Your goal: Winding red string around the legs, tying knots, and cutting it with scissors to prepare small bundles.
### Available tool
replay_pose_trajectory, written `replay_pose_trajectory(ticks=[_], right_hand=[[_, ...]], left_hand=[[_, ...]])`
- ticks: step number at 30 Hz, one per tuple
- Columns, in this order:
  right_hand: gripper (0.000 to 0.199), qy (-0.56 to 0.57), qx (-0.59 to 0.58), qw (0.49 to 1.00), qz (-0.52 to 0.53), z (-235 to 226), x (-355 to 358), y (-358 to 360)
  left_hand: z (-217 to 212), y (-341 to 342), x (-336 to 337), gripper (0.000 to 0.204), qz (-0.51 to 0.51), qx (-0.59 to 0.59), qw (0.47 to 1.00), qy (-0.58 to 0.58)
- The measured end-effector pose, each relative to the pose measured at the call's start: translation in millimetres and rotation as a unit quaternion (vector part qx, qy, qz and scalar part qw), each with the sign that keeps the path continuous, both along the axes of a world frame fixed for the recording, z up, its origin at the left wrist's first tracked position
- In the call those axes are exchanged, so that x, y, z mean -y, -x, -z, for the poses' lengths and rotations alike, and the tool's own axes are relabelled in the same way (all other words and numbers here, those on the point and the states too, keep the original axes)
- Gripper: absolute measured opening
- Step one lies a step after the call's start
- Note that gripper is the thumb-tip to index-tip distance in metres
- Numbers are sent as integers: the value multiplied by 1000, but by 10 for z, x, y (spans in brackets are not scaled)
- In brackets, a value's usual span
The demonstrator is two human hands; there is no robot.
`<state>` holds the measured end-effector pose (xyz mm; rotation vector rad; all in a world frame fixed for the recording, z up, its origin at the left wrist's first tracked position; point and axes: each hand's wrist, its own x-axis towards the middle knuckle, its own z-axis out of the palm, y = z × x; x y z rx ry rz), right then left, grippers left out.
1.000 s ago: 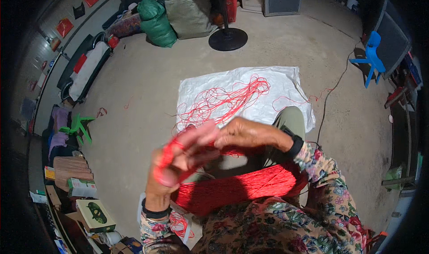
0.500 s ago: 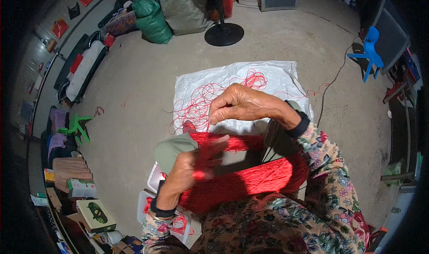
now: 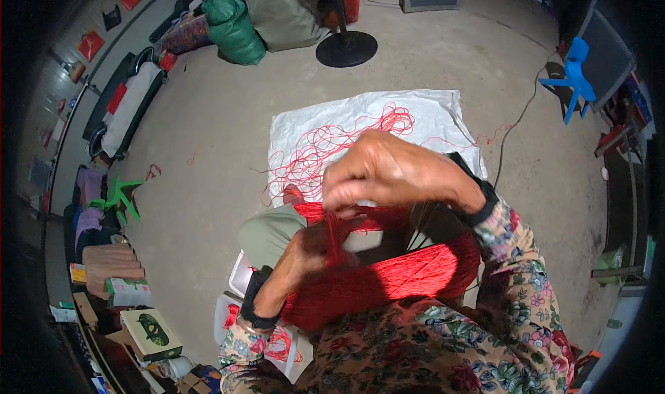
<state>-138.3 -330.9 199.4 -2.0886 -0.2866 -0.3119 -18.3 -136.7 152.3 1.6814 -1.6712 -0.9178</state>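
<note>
My right hand [image 3: 388,172] is above my lap, its fingers bent and pressed together on red cord [image 3: 333,231]; motion smears the fingertips. Just below it, my left hand [image 3: 305,252] has the same red cord wound around its fingers, which lie mostly in shadow. Strands stretch between the two hands. A thick hank of red cord [image 3: 388,276] is spread in a wide loop across my knees, under both hands. Beyond my knees, a loose red tangle [image 3: 322,151] lies on a white woven sheet [image 3: 429,110].
A thin red strand trails right from the sheet, near a dark cable [image 3: 519,113]. A blue chair [image 3: 575,75] stands at right, a green stool [image 3: 123,199] at left. Ahead are a round black stand base [image 3: 346,49] and stuffed sacks [image 3: 235,30]. Boxes [image 3: 149,335] line the left.
My right hand has come down and nearer, close over my left hand. My left hand has turned and its fingers no longer stretch out visibly; red strands now rise from it to my right hand.
</note>
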Motion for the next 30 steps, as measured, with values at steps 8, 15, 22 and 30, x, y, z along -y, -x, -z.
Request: replay_pose_trajectory(ticks=[8,15,22,30], right_hand=[[22,-31,-24,998,-53,805,-334,38],[17,62,12,998,-18,27,-31,22],[26,-157,-75,982,-72,1089,-136,-46],[7,106,51,993,-6,-91,-222,120]], left_hand=[[-556,-406,175,70,-130,-420,878,187],[125,-134,-24,53,-62,-178,981,-36],[-689,-114,8,47,-33,-582,807,96],[-16,-167,49,56,-53,-78,995,15]])
